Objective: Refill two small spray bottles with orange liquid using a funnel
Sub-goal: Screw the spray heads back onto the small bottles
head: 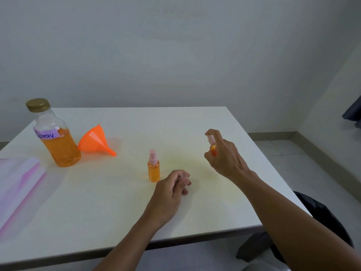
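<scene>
My right hand holds a small spray bottle of orange liquid above the table, index finger on its pink spray head. My left hand rests on the table with its fingers curled around a small clear cap. A second small spray bottle, filled with orange liquid and capped in pink, stands upright just left of my left hand. At the back left stands a large bottle with a gold lid, a "spray" label and orange liquid. An orange funnel lies on its side beside it.
The white table has its front edge near me and its right edge by my right arm. A clear plastic bag with pink stripes lies at the left edge. A dark object sits on the floor at the right.
</scene>
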